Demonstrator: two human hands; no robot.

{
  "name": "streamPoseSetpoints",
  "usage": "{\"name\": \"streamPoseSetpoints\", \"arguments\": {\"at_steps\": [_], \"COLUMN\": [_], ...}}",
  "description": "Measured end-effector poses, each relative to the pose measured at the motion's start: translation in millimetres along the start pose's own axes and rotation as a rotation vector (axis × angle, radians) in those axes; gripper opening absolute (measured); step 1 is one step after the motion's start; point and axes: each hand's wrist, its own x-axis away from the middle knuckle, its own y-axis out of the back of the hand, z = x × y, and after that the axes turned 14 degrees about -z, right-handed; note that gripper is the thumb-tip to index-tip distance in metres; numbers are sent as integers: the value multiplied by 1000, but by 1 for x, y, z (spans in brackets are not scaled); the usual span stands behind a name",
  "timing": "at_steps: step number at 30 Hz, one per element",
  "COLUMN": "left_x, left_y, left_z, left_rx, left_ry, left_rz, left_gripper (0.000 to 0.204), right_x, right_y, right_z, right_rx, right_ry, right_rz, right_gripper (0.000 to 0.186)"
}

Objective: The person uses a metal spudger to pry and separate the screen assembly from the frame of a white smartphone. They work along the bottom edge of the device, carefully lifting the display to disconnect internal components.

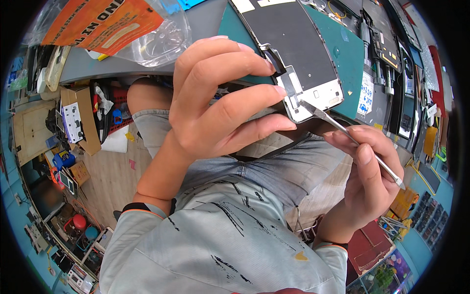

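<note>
A phone screen (289, 34), its black and white back side up, lies slantwise at the edge of the worktable. My left hand (215, 98) grips its lower left edge, with the index fingertip by a thin ribbon cable (292, 84) and the thumb at the near corner. My other fingers curve along the left side. In my right hand (369, 164) is a slim metal pry tool (345, 131) with a flat blade and textured grip, held like a pen. Its blade tip touches or hovers just over the white lower part of the screen, near the cable; which, I cannot tell.
Under the screen lies a green mat (353, 73) on the grey table (205, 29). An orange-labelled clear plastic bag (161, 44) sits at the far left. More phone parts (384, 49) crowd the right side. My legs are beneath the table edge; a cardboard box (88, 117) stands left.
</note>
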Motion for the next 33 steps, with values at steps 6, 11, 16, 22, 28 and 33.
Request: {"name": "streamPoseSetpoints", "arguments": {"at_steps": [6, 11, 16, 22, 28, 33], "left_x": [1, 1, 1, 3, 3, 3], "left_y": [-1, -1, 2, 0, 0, -1], "left_z": [4, 4, 2, 3, 2, 3], "left_rx": [-3, 26, 22, 36, 26, 19], "left_ry": [5, 22, 37, 37, 43, 31], "left_rz": [-1, 9, 35, 10, 9, 0], "left_gripper": [53, 55, 55, 53, 52, 52], "right_x": [-5, -6, -8, -8, 6, 11], "right_y": [2, 5, 11, 8, -8, -13], "right_z": [-8, -11, -11, -10, -2, 5], "right_rx": [-156, -142, -90, -109, -43, -8], "right_ry": [-163, -111, -91, -141, -87, -66], "right_rz": [-52, -7, 91, 52, -53, -78], "right_gripper": [28, 28, 34, 35, 32, 25]}}
